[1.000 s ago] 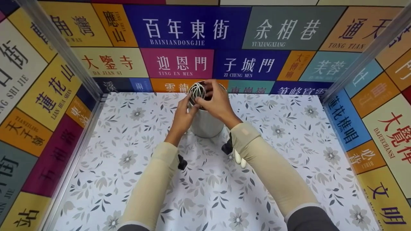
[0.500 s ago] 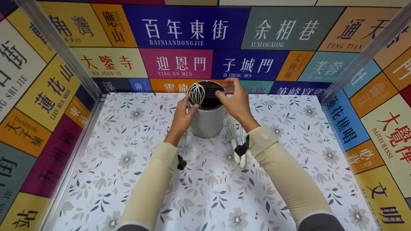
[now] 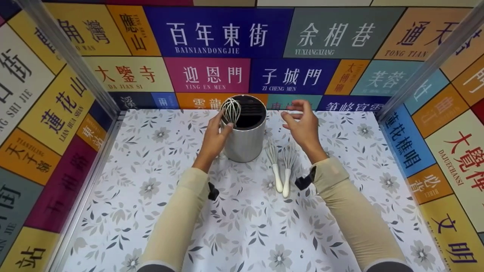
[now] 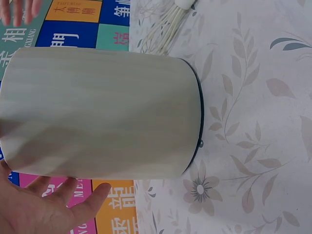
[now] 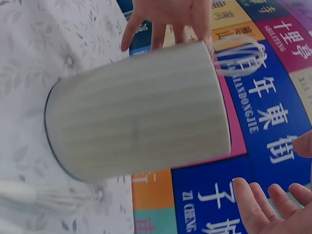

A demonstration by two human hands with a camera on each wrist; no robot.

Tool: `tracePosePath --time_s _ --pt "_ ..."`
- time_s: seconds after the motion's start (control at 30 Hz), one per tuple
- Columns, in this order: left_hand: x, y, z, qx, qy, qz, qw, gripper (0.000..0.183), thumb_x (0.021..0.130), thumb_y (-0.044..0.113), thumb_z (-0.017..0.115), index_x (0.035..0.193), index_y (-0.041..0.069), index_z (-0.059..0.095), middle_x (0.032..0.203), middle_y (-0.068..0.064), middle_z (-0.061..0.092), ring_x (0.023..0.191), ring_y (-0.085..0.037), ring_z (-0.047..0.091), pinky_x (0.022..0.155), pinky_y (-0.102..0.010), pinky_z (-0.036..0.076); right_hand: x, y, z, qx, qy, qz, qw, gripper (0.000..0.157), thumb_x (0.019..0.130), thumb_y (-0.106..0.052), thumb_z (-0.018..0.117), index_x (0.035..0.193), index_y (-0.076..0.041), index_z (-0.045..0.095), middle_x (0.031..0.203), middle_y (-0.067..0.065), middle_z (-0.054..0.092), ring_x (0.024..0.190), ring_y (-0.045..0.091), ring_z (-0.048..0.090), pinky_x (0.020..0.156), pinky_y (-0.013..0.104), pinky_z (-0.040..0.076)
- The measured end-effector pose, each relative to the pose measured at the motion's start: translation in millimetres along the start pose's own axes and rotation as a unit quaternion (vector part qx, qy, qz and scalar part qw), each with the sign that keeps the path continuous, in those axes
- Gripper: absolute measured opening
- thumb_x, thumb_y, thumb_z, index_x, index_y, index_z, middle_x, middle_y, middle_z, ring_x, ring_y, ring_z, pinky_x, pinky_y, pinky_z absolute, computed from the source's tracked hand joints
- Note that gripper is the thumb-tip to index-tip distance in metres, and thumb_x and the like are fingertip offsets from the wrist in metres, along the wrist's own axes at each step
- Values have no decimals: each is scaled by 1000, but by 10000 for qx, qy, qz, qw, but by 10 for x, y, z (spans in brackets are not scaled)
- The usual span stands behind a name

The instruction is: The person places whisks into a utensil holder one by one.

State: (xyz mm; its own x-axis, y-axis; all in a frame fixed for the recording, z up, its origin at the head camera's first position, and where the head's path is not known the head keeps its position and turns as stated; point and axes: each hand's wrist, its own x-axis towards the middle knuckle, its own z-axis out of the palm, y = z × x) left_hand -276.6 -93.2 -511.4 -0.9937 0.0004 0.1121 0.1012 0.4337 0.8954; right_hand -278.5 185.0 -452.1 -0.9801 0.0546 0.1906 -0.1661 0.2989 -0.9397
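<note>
A pale grey cylindrical utensil holder (image 3: 244,147) stands upright, with a dark inside and black dividers. One whisk (image 3: 231,110) stands in it, wire loops up, leaning at the left of the rim. My left hand (image 3: 214,139) rests against the holder's left side, thumb near the rim; in the left wrist view its fingers (image 4: 95,199) are extended beside the wall. To the right of the holder, apart from it, my right hand (image 3: 303,126) is in the air with loosely bent fingers and nothing in them. Two whisks with cream handles, a left one (image 3: 276,168) and a right one (image 3: 288,170), lie nearby.
A white flowered cloth (image 3: 151,223) covers the table. Behind it rises a colourful wall of lettered panels (image 3: 223,30), with similar walls at both sides. Clear posts (image 3: 427,62) stand at the corners.
My right hand has let go of the whisk's wire end and moved right, away from the holder, baring the two whisks on the table. The left hand has stayed in place.
</note>
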Motion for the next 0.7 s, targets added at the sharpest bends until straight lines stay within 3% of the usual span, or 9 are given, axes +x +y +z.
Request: tracePosePath --time_s 0.5,0.7 --pt "15 -15 0 -101 24 -40 9999 63 103 36 56 160 23 35 159 -13 39 137 -31 48 118 -49 36 -239 546 -316 -76 316 707 9970 52 94 -31 73 136 -11 50 127 15 61 97 19 68 72 29 63" --pt "5 -16 5 -30 17 12 10000 63 103 38 56 161 22 35 159 -13 39 137 -32 48 118 -50 36 -364 796 -320 -146 354 960 9946 54 94 -31 74 136 -9 50 125 18 61 97 23 69 73 36 63"
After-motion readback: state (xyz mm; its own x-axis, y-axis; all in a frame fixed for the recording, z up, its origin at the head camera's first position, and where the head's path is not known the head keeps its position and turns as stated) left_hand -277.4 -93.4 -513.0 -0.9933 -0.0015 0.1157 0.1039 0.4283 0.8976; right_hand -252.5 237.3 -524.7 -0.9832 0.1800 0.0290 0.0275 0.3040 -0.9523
